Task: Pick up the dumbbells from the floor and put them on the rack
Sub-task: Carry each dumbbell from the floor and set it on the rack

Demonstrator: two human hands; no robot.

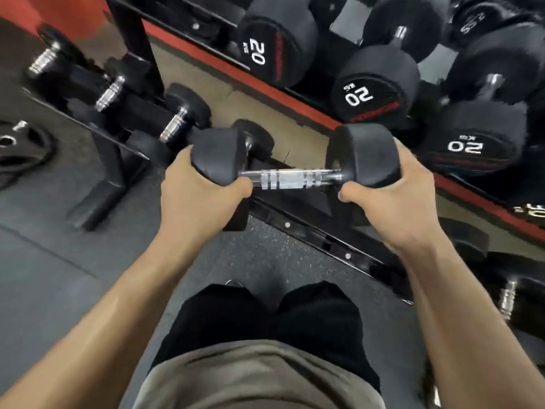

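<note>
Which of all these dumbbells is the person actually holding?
The hex dumbbell in the middle: left hand and right hand each grip one head. The others rest on racks.

Dark speckled rubber floor meets a red strip.

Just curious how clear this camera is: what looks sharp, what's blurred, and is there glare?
Head view: the held dumbbell, left hand and right hand are sharp; the small dumbbells at upper left smear with motion blur; the chrome handle catches glare.

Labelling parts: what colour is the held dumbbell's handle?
Shiny silver handle on the dumbbell; head view.
</note>
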